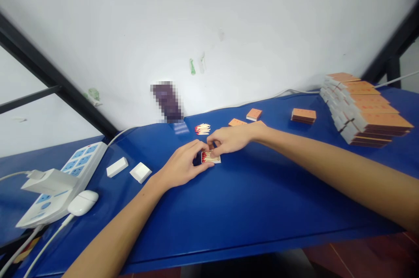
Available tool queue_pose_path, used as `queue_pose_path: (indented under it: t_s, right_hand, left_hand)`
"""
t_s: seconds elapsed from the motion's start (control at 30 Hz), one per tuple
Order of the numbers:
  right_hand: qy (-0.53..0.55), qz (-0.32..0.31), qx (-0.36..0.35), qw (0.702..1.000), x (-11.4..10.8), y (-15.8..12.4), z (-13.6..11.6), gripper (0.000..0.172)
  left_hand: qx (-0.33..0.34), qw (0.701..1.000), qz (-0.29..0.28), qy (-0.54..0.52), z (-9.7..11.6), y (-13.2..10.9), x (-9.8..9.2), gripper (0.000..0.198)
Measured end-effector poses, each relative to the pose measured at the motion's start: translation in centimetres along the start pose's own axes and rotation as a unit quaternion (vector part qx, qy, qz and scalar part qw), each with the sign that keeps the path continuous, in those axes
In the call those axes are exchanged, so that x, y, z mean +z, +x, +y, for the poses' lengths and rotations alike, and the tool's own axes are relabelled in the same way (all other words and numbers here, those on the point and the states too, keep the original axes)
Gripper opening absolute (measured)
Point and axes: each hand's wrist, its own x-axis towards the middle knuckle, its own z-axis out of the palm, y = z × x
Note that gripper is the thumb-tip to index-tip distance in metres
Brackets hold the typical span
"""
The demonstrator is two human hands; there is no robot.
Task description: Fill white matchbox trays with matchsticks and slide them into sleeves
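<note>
A small white matchbox tray (pixel 218 160) lies on the blue table with red-tipped matches (pixel 206 156) in it. My left hand (pixel 185 165) grips the tray from the left, its thumb along the near edge and its fingers curled at the far side. From the right, my right hand (pixel 231 139) reaches over the tray, fingers bent and thumb down on the matches; its fingertips are partly hidden. Just beyond the hands is a loose pile of matches (pixel 203 129). Orange matchbox covers, one (pixel 237 122) partly near my right wrist, lie behind that hand.
On the left lie two white trays (pixel 117 167) (pixel 140 172), a power strip (pixel 75 166) with a plugged-in charger, and a white earphone case (pixel 83 202). Stacked matchboxes (pixel 366 108) stand at right, near a smaller stack (pixel 303 115). A pixelated dark object (pixel 168 101) leans against the wall.
</note>
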Motion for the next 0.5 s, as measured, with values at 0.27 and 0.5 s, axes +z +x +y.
queue_pose_path:
  t_s: [0.27,0.5]
  right_hand:
    - [0.017,0.004,0.003,1.000,0.04,0.00,-0.01,0.032]
    - [0.012,0.009,-0.003,1.000,0.05,-0.02,-0.06,0.028]
  left_hand:
    - [0.003,1.000,0.006,-0.004,0.03,0.04,0.07,0.026]
    - [0.003,1.000,0.005,-0.002,0.16,0.10,-0.01,0.026]
